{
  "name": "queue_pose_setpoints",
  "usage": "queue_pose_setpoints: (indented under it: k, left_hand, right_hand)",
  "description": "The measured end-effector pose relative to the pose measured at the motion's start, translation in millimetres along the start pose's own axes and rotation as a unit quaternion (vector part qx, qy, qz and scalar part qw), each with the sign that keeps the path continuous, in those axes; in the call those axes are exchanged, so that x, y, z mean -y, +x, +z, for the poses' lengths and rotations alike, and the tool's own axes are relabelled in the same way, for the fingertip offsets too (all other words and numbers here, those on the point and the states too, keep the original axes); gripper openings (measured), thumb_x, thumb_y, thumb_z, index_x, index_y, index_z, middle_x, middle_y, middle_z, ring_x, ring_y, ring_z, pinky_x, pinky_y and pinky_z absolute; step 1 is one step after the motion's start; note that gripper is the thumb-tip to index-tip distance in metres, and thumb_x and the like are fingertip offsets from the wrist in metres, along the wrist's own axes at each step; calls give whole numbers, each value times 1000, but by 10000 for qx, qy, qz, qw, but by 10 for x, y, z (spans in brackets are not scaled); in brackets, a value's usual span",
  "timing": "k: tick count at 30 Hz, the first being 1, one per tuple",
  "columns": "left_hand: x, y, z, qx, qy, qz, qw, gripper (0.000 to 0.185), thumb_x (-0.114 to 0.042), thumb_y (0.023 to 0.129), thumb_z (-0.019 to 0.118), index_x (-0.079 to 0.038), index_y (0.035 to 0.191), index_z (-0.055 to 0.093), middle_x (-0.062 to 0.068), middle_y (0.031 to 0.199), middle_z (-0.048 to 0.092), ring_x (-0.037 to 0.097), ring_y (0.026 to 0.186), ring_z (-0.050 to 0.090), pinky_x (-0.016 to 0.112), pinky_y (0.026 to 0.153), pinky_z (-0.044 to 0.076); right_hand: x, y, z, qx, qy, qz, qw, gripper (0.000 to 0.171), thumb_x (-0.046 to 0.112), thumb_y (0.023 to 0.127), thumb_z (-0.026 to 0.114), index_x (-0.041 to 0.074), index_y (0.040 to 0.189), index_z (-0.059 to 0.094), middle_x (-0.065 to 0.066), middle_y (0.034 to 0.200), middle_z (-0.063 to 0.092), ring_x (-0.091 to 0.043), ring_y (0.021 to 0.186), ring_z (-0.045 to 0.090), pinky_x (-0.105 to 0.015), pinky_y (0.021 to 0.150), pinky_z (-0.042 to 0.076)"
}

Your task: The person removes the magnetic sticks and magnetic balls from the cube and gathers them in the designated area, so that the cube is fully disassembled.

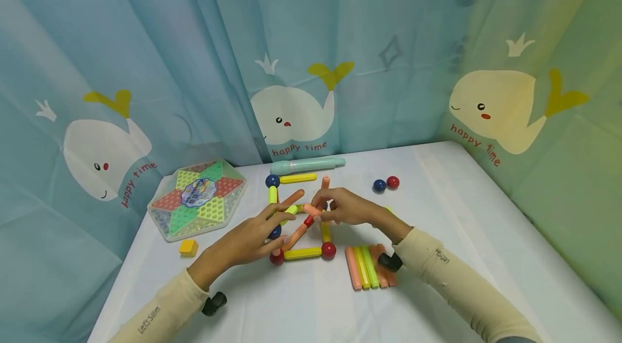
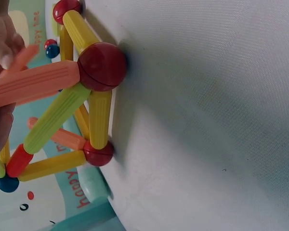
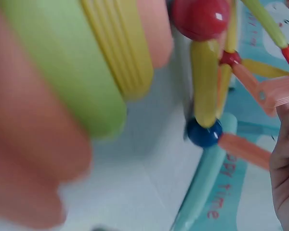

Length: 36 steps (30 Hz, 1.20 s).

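A frame of coloured magnetic sticks and balls [image 1: 302, 253] stands on the white table [image 1: 466, 235], between both hands. My left hand [image 1: 279, 217] reaches in from the left. In the left wrist view it holds an orange stick [image 2: 36, 85] that meets a red ball [image 2: 102, 66] at a bottom corner. My right hand [image 1: 320, 205] comes in from the right and pinches a pink-orange stick [image 1: 311, 209] at the frame's top. The right wrist view shows that hand [image 3: 286, 154] beside orange sticks, with a blue ball [image 3: 203, 133] at another corner.
Several loose sticks [image 1: 369, 267] lie side by side under my right forearm. A blue ball [image 1: 379, 186] and a red ball [image 1: 392, 182] sit behind the right hand. A teal pen-shaped object [image 1: 306, 165], a hexagonal game box [image 1: 196, 200] and a yellow cube [image 1: 188, 247] lie nearby. Whale-print curtains surround the table.
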<state>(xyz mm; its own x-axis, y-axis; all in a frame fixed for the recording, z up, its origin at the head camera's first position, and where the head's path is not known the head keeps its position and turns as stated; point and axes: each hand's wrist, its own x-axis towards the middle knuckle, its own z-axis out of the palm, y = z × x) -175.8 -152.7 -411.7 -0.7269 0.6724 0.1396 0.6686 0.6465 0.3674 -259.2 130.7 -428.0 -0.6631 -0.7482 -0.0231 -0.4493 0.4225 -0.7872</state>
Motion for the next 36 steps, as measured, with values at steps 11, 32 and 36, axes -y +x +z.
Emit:
queue_pose_setpoints:
  k: [11,32,36]
  left_hand:
    - [-17,-9,6,19,91,-2,10000,44,-41,102,57,-21,141,52,8,147,45,17,101,64,36,87,58]
    - [6,-19,2,-28,-46,-1,10000,47,-44,102,56,-18,141,53,5,150,43,15,100,63,35,88,57]
    - [-3,-17,-6,9,-89,-57,9999,47,-45,102,55,-19,141,53,5,152,42,16,103,63,37,91,57]
  right_hand:
    - [-175,-891,-292,-453,409,357,9975,41,10,101,56,11,141,52,-7,86,56,-12,58,51,-33,52,49]
    - [-522,-1663,60,-243,-618,1181,9908,39,27,96,67,6,128,56,6,81,58,-4,69,49,-23,61,41]
    - [-518,-1648,59,-231,-550,1161,9914,40,26,98,65,5,131,56,3,85,58,-5,72,50,-23,62,42]
